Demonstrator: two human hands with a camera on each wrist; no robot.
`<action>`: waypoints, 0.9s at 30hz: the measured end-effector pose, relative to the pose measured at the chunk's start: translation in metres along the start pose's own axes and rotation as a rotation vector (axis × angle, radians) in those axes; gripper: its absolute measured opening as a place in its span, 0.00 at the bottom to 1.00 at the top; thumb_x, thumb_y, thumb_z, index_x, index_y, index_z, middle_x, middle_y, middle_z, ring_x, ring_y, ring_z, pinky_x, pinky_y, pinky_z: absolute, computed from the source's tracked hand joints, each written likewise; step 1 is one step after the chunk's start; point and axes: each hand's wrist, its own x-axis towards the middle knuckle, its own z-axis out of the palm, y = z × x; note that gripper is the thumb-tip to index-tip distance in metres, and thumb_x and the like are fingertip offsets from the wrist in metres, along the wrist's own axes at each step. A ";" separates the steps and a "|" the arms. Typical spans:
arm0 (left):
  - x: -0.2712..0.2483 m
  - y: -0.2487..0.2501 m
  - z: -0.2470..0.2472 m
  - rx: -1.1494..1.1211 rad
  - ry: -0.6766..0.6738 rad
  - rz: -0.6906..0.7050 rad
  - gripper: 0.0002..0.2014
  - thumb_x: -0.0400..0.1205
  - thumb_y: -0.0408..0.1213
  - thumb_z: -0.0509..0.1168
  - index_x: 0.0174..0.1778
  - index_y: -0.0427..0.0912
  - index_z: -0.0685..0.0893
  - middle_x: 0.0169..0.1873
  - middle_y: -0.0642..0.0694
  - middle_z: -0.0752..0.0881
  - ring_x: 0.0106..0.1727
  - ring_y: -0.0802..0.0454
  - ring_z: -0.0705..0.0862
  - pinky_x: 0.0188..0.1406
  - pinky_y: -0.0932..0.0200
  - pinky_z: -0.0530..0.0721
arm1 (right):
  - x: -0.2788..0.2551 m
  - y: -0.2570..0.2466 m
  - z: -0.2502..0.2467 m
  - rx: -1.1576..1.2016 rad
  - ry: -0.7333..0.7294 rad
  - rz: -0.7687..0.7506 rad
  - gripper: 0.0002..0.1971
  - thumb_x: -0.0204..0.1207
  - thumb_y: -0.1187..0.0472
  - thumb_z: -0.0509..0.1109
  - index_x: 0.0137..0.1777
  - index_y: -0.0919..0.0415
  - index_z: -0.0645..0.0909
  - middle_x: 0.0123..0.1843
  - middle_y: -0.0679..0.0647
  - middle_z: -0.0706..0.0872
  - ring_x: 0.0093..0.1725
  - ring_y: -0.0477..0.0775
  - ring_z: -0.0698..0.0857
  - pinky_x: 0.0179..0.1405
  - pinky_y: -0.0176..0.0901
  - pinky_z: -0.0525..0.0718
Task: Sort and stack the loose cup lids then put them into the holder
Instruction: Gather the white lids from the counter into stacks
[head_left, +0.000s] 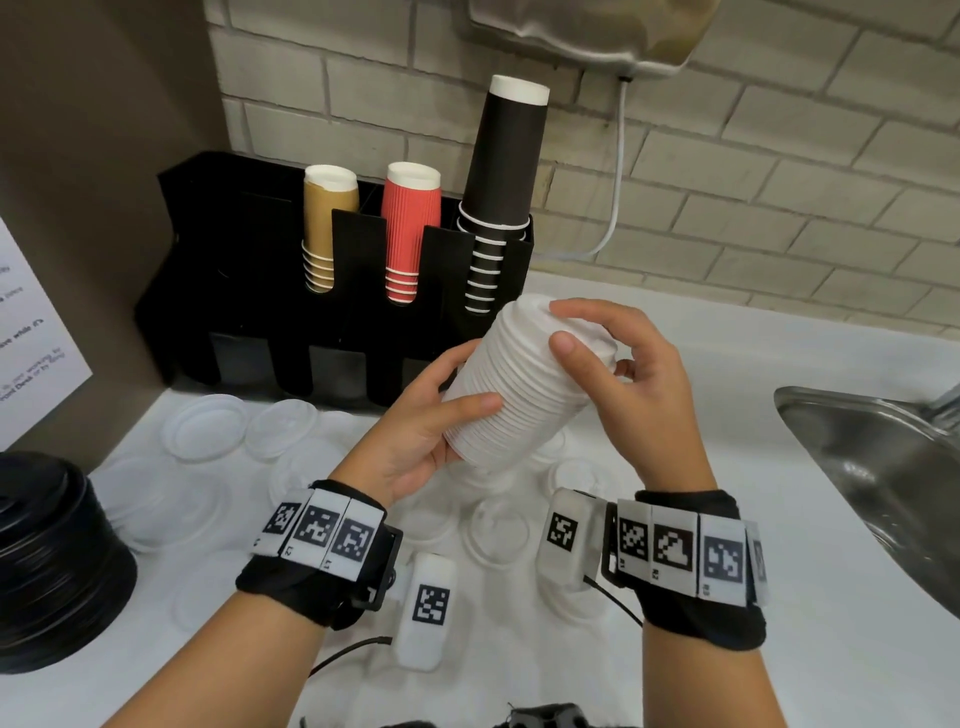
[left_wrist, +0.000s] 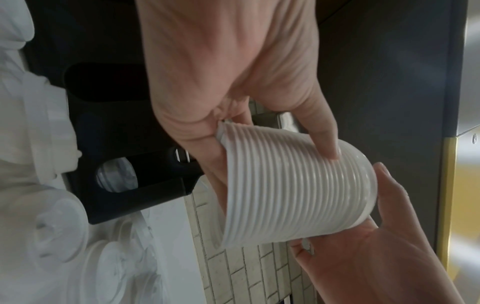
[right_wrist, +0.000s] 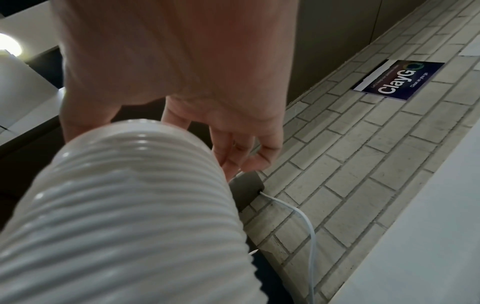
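A tall stack of white ribbed cup lids (head_left: 524, 384) is held tilted above the counter, its domed top toward the black holder (head_left: 249, 312). My left hand (head_left: 470, 382) grips its lower end, thumb across the front. My right hand (head_left: 563, 327) holds the upper end, with the thumb on the side and the index finger over the top lid. In the left wrist view the white lid stack (left_wrist: 291, 185) lies between my left thumb and palm, with the right hand (left_wrist: 376, 246) beneath its top. The right wrist view shows the stack (right_wrist: 130, 205) close up and blurred.
The holder's upper slots carry tan, red and black paper cups (head_left: 498, 156). Several clear lids (head_left: 208, 426) lie loose on the white counter below my hands. A stack of black lids (head_left: 52, 561) stands at the left. A steel sink (head_left: 883, 467) sits to the right.
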 end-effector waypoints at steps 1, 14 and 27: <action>0.000 0.000 0.001 -0.008 -0.002 0.000 0.37 0.61 0.46 0.79 0.69 0.58 0.79 0.68 0.44 0.82 0.67 0.43 0.84 0.49 0.52 0.89 | 0.000 0.000 0.000 -0.004 -0.002 -0.003 0.18 0.67 0.39 0.70 0.55 0.42 0.85 0.60 0.43 0.84 0.62 0.43 0.81 0.55 0.48 0.81; 0.002 -0.004 0.001 -0.105 0.002 -0.006 0.42 0.55 0.48 0.86 0.68 0.58 0.81 0.62 0.47 0.88 0.62 0.47 0.88 0.47 0.53 0.89 | 0.005 0.009 -0.004 0.056 -0.067 -0.046 0.22 0.66 0.40 0.72 0.60 0.41 0.80 0.65 0.44 0.81 0.64 0.42 0.79 0.56 0.38 0.80; 0.007 0.035 -0.025 -0.073 0.127 0.165 0.48 0.53 0.53 0.87 0.70 0.50 0.78 0.62 0.49 0.88 0.63 0.48 0.87 0.45 0.54 0.89 | 0.109 0.150 0.002 -0.757 -0.573 0.672 0.30 0.75 0.45 0.71 0.71 0.62 0.73 0.67 0.59 0.78 0.65 0.60 0.79 0.60 0.47 0.80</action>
